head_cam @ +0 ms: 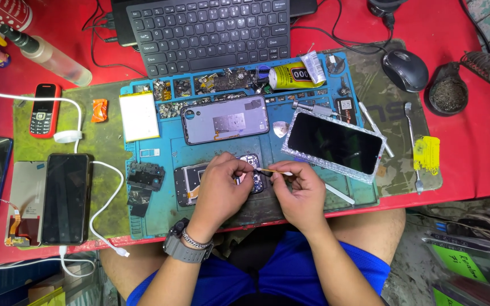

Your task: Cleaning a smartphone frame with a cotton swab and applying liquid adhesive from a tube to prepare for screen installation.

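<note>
While an opened phone (199, 182) lies on the blue repair mat (165, 215), it is pinned at its right end by the pinched fingers of the left hand (220, 187). A thin cotton swab (275, 170) is grasped between thumb and forefinger of the right hand (297, 190), its white tip set at nine o'clock from that hand, touching the phone's camera end. At twelve o'clock from the hands, a purple back cover (225, 119) is laid flat. At two o'clock, a black display panel (336, 143) is seen tilted. At ten o'clock, a white battery (139, 116) is placed, with a keyboard (211, 31) beyond.
</note>
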